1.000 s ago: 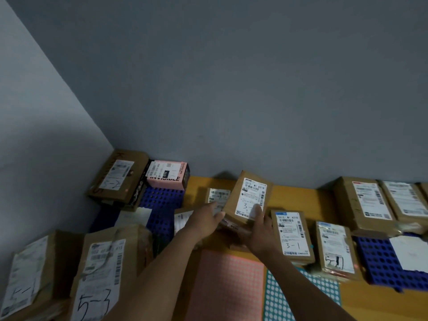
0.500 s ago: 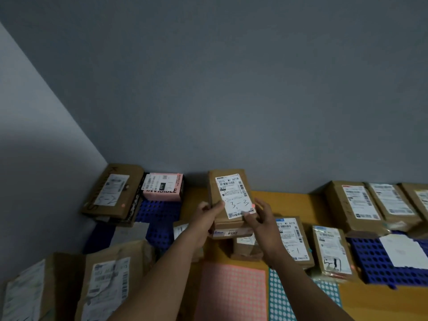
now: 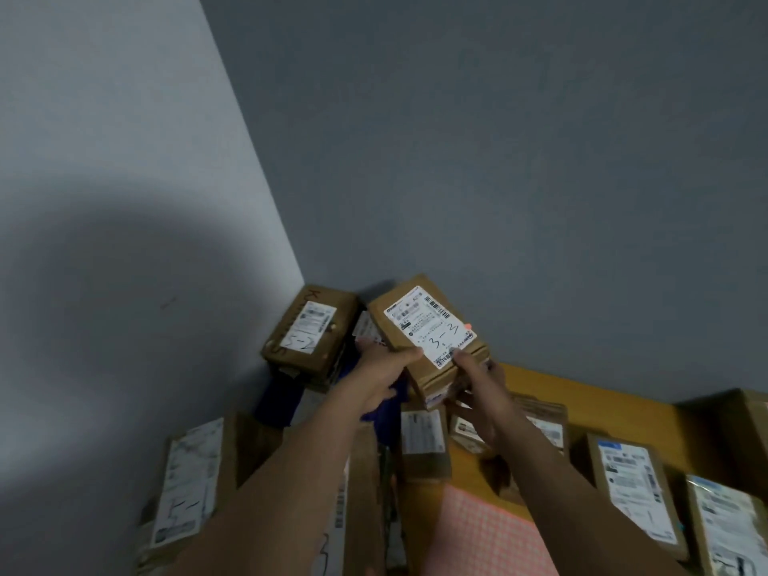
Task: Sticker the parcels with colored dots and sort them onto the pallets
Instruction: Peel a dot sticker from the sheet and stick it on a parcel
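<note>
Grey walls (image 3: 498, 160) meet in a corner; yellow table (image 3: 582, 392) runs lower R. Your L hand (image 3: 374, 380) and R hand (image 3: 482, 388) grip the 3-3 parcel (image 3: 428, 326), thumbs curled on top, held above the table edge. Corner parcel (image 3: 307, 330) sits just L of it. Pink dot sheet (image 3: 490, 530) and labelled parcels (image 3: 631, 484) lie below, R.

the left arm (image 3: 286, 476) and right arm (image 3: 557, 484) are bare as far as they show, long and slim in outline. the left hand (image 3: 384, 378) and right hand (image 3: 484, 394) are bare as well, dim in the low light.
</note>
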